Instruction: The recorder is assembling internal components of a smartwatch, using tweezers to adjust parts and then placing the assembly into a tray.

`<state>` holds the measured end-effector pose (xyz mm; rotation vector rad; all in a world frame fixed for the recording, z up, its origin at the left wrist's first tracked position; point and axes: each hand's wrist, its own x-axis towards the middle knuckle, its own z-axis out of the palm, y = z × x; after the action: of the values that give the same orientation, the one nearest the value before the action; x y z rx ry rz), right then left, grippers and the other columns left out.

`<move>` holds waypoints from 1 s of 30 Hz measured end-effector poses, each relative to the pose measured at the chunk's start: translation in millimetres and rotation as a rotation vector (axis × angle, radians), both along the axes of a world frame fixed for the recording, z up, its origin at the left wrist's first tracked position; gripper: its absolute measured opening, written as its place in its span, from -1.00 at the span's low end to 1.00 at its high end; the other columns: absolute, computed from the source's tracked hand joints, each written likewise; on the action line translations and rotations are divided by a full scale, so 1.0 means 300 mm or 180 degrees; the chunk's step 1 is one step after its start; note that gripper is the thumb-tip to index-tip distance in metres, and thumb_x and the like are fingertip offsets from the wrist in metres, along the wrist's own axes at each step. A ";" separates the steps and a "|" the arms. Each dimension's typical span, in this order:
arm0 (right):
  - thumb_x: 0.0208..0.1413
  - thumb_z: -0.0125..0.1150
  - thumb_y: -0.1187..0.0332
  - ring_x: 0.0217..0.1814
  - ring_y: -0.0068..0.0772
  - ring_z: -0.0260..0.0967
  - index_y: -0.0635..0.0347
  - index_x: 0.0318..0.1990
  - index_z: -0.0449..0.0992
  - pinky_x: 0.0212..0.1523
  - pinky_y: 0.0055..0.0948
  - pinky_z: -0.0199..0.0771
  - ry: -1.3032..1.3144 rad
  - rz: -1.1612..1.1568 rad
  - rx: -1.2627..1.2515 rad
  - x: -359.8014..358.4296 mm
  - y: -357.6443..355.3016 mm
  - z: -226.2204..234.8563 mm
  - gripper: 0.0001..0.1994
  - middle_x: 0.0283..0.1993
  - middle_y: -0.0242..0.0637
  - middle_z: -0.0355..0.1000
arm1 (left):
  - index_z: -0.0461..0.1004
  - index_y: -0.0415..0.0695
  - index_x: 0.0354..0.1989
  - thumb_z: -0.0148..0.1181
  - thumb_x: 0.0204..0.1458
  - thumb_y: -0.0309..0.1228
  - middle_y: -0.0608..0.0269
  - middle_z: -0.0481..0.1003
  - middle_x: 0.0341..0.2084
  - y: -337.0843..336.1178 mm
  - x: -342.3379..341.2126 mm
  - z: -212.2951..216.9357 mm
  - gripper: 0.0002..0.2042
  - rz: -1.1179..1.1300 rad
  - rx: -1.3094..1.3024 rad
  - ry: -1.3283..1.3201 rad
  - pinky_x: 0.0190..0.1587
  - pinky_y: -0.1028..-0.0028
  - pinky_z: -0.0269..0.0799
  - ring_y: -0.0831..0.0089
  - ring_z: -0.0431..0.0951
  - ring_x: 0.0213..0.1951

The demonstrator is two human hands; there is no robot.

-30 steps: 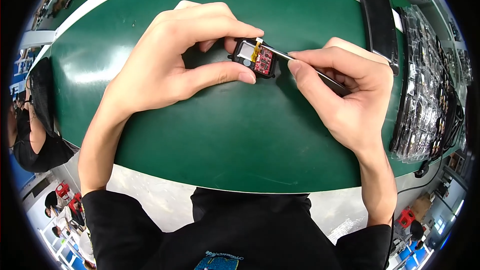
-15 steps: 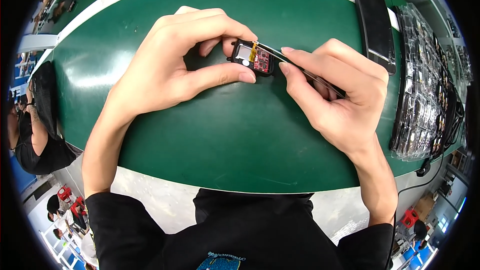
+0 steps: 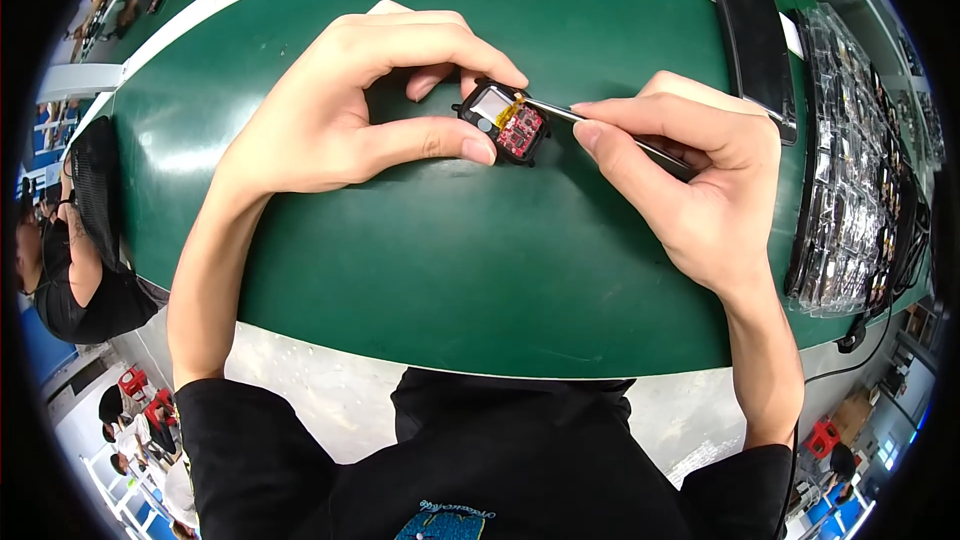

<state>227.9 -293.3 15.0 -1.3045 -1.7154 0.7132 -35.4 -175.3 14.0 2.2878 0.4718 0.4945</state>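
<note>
Between the thumb and fingers of my left hand (image 3: 370,105) is a small black device housing (image 3: 532,154), its inside facing up. A red circuit board (image 3: 520,130) fills its right part, and a silver block (image 3: 490,105), likely a battery, lies at the left with yellow tape (image 3: 509,112) beside it. My right hand (image 3: 695,165) pinches thin metal tweezers (image 3: 552,109). Their tips reach the upper edge of the housing, close to the tape and my left fingertip. Whether the tips grip anything is too small to tell.
Under my hands lies a green table (image 3: 480,270) with a white far edge. A black phone-like slab (image 3: 750,40) rests at the back right. Stacked clear plastic trays (image 3: 845,170) with small parts stand at the right, a black cable (image 3: 905,260) beside them. Another person (image 3: 80,250) sits at the left.
The housing has turned clockwise in my left hand. My right hand has shifted slightly, and the tweezers now lie at a flatter angle, tips at the housing's upper edge.
</note>
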 end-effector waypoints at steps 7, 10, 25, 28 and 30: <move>0.09 0.49 0.60 -0.55 -0.74 0.20 0.33 -0.20 0.82 -0.52 -0.56 0.01 -0.0089 0.0024 0.0014 -0.008 0.005 -0.007 -0.87 -0.55 -0.44 0.44 | 0.75 -0.13 0.08 0.68 -0.15 -0.29 0.31 0.68 -0.22 -0.007 -0.007 0.004 -0.47 -0.0014 0.0157 0.0066 -0.09 0.42 0.27 0.44 0.36 -0.34; 0.09 0.49 0.60 -0.55 -0.74 0.21 0.34 -0.20 0.81 -0.52 -0.55 0.01 -0.0075 0.0029 0.0009 -0.007 0.005 -0.005 -0.88 -0.55 -0.44 0.44 | 0.74 -0.11 0.07 0.66 -0.10 -0.31 0.33 0.67 -0.22 -0.012 0.002 0.012 -0.51 0.0032 0.0150 0.0058 -0.09 0.41 0.27 0.43 0.37 -0.33; 0.06 0.46 0.58 -0.61 -0.65 0.32 0.37 -0.29 0.77 -0.57 -0.51 0.19 0.0089 0.0000 0.0018 -0.007 0.001 -0.019 -0.93 -0.57 -0.34 0.49 | 0.73 -0.11 -0.02 0.64 -0.06 -0.30 0.31 0.62 -0.30 -0.016 0.015 0.017 -0.60 -0.0041 0.0278 0.0081 -0.13 0.40 0.31 0.41 0.39 -0.34; 0.08 0.47 0.60 -0.56 -0.69 0.29 0.36 -0.23 0.79 -0.54 -0.53 0.14 -0.0004 0.0052 0.0070 -0.006 0.002 -0.009 -0.90 -0.54 -0.38 0.48 | 0.72 -0.12 -0.02 0.64 -0.09 -0.31 0.32 0.61 -0.31 -0.012 0.008 0.009 -0.58 -0.0044 0.0256 0.0089 -0.09 0.40 0.31 0.41 0.38 -0.35; 0.10 0.49 0.62 -0.52 -0.74 0.25 0.36 -0.17 0.81 -0.51 -0.56 0.08 -0.0060 0.0063 0.0067 -0.007 0.005 0.000 -0.86 -0.52 -0.43 0.46 | 0.69 -0.14 0.02 0.65 -0.17 -0.34 0.33 0.58 -0.34 -0.017 0.001 0.018 -0.50 0.0066 0.0276 0.0153 -0.04 0.40 0.30 0.42 0.37 -0.36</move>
<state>225.7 -291.9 15.1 -1.2854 -1.7485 0.6945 -35.1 -180.5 19.2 2.3847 0.5070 0.4794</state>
